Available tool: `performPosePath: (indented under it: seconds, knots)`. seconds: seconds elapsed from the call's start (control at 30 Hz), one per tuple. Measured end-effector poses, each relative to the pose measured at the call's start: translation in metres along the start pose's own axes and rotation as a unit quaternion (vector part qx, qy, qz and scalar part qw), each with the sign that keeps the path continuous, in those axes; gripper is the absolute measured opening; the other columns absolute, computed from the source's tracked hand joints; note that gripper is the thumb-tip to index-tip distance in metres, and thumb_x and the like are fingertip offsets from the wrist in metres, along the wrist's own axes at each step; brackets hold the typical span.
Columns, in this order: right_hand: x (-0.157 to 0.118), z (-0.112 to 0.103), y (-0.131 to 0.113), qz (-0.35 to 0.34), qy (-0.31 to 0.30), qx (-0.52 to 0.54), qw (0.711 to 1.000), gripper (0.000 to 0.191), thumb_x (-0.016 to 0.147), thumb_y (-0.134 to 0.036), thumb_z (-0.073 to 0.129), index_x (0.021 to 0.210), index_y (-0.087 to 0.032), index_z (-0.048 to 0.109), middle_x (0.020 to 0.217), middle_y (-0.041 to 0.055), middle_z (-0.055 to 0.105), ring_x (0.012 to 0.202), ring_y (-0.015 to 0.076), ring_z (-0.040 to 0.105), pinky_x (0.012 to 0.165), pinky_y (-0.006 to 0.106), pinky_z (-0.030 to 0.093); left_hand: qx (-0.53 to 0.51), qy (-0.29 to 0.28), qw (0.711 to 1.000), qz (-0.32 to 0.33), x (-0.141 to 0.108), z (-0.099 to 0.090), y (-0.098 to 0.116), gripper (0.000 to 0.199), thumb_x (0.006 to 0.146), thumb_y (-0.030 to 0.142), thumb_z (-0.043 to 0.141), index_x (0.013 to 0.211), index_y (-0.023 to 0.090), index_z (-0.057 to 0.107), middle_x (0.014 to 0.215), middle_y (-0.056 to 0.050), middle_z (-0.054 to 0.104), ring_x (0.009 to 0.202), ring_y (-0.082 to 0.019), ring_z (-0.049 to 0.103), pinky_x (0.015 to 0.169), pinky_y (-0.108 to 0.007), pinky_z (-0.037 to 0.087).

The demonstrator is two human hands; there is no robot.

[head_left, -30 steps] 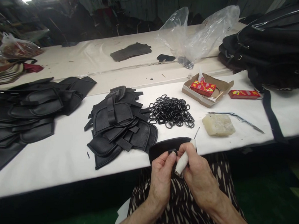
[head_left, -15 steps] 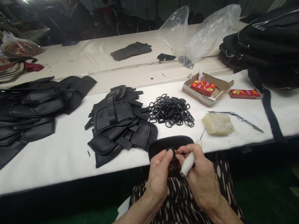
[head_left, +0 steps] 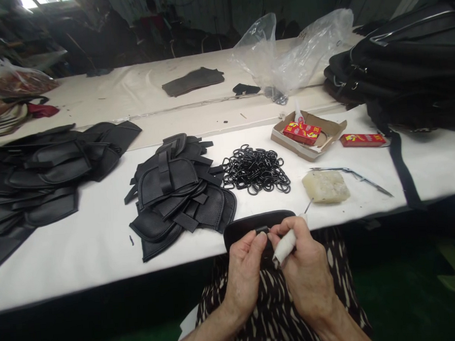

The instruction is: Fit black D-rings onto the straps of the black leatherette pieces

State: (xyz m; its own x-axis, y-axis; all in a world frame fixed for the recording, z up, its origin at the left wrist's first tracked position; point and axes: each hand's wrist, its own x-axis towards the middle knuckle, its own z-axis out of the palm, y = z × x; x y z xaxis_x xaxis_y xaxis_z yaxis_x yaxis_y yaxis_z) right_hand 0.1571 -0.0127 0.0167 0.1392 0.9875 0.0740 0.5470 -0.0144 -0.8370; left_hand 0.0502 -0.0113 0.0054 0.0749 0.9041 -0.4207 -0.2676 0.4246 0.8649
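Note:
A black leather piece [head_left: 249, 224] with a stitched, rounded edge rests against the table's front edge, over the lap. Its short black strap [head_left: 261, 230] is pinched between the thumb and fingers of my left hand [head_left: 243, 279]. My right hand [head_left: 308, 270] grips an awl [head_left: 285, 247] with a white-wrapped handle, its thin metal shaft pointing up and away. The thumb and forefinger of that same hand also meet at the strap's right side. Whatever lies between those fingertips is too small to make out.
Black D-rings [head_left: 254, 169] lie heaped beyond my hands. To the left are stacked leather pieces [head_left: 170, 183] and another pile [head_left: 47, 164]. A wax block [head_left: 325, 186], a thin metal tool [head_left: 355, 175], a cardboard box [head_left: 298, 149] and black bags [head_left: 409, 69] sit at right.
The view has shifted slightly, so the table's things sit a little further left. Under my fingers the strap now looks folded lower. Both hands keep their hold.

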Motion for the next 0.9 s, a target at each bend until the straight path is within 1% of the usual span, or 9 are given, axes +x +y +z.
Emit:
performPosePath:
  seconds: [0.1, 0.2, 0.27, 0.37, 0.47, 0.63, 0.73, 0.9]
  knots:
    - [0.0013, -0.0036, -0.0027, 0.039, -0.011, 0.016, 0.999, 0.006, 0.082, -0.026, 0.052, 0.081, -0.024, 0.047, 0.073, -0.0030, 0.066, 0.060, 0.0119, 0.062, 0.052, 0.019, 0.045, 0.010, -0.023, 1.000, -0.006, -0.0005, -0.0007, 0.0047, 0.029, 0.082, 0.041, 0.055, 0.069, 0.015, 0.058, 0.064, 0.001, 0.052, 0.064, -0.012, 0.043, 0.060, -0.023, 0.034]
    - [0.0008, -0.0022, -0.0020, 0.055, -0.021, 0.042, 0.997, 0.006, 0.082, -0.026, 0.052, 0.081, -0.024, 0.047, 0.076, -0.0023, 0.066, 0.065, 0.0123, 0.062, 0.055, 0.020, 0.045, -0.022, -0.025, 0.999, -0.014, -0.0007, -0.0021, 0.0038, 0.029, 0.078, 0.042, 0.059, 0.069, 0.015, 0.061, 0.064, 0.000, 0.054, 0.066, -0.014, 0.047, 0.062, -0.024, 0.036]
    - [-0.0004, 0.0005, -0.0003, 0.055, -0.030, 0.055, 0.996, 0.006, 0.082, -0.026, 0.052, 0.082, -0.023, 0.047, 0.077, -0.0021, 0.065, 0.065, 0.0123, 0.061, 0.055, 0.020, 0.045, -0.051, -0.018, 0.998, -0.022, -0.0013, -0.0031, 0.0009, 0.029, 0.076, 0.042, 0.061, 0.068, 0.014, 0.062, 0.063, -0.001, 0.055, 0.066, -0.014, 0.048, 0.063, -0.024, 0.037]
    - [-0.0023, 0.0043, 0.0025, 0.057, -0.047, 0.057, 0.996, 0.008, 0.081, -0.026, 0.054, 0.081, -0.023, 0.046, 0.074, -0.0030, 0.064, 0.061, 0.0114, 0.059, 0.053, 0.020, 0.044, -0.095, -0.018, 0.994, -0.043, -0.0026, -0.0045, -0.0021, 0.028, 0.077, 0.040, 0.061, 0.067, 0.014, 0.060, 0.063, -0.001, 0.054, 0.065, -0.014, 0.050, 0.065, -0.025, 0.039]
    - [-0.0027, 0.0057, 0.0041, 0.059, -0.054, 0.048, 0.996, 0.009, 0.080, -0.026, 0.055, 0.081, -0.023, 0.046, 0.071, -0.0040, 0.063, 0.058, 0.0106, 0.058, 0.052, 0.019, 0.043, -0.126, -0.016, 0.989, -0.070, -0.0039, -0.0057, -0.0002, 0.025, 0.077, 0.035, 0.062, 0.067, 0.013, 0.058, 0.063, -0.001, 0.053, 0.064, -0.013, 0.050, 0.065, -0.025, 0.040]
    - [-0.0020, 0.0048, 0.0050, 0.062, -0.063, 0.045, 0.995, 0.010, 0.080, -0.024, 0.054, 0.082, -0.024, 0.045, 0.070, -0.0052, 0.061, 0.057, 0.0099, 0.057, 0.051, 0.018, 0.043, -0.146, -0.022, 0.985, -0.088, -0.0042, -0.0068, 0.0067, 0.021, 0.075, 0.027, 0.064, 0.062, 0.013, 0.054, 0.064, -0.001, 0.054, 0.064, -0.012, 0.052, 0.067, -0.024, 0.042]
    - [-0.0022, 0.0046, 0.0056, 0.057, -0.063, 0.048, 0.995, 0.009, 0.080, -0.024, 0.054, 0.082, -0.024, 0.045, 0.071, -0.0051, 0.061, 0.058, 0.0098, 0.057, 0.052, 0.018, 0.043, -0.152, -0.025, 0.982, -0.106, -0.0036, -0.0068, 0.0076, 0.018, 0.075, 0.026, 0.063, 0.064, 0.012, 0.057, 0.064, -0.002, 0.057, 0.065, -0.012, 0.054, 0.068, -0.025, 0.043]
    - [-0.0020, 0.0036, 0.0062, 0.050, -0.064, 0.044, 0.996, 0.008, 0.080, -0.024, 0.053, 0.081, -0.023, 0.045, 0.069, -0.0052, 0.060, 0.056, 0.0098, 0.056, 0.050, 0.018, 0.043, -0.158, -0.002, 0.980, -0.124, -0.0031, -0.0067, 0.0062, 0.016, 0.073, 0.024, 0.066, 0.064, 0.012, 0.060, 0.067, -0.003, 0.061, 0.063, -0.011, 0.055, 0.064, -0.023, 0.044]
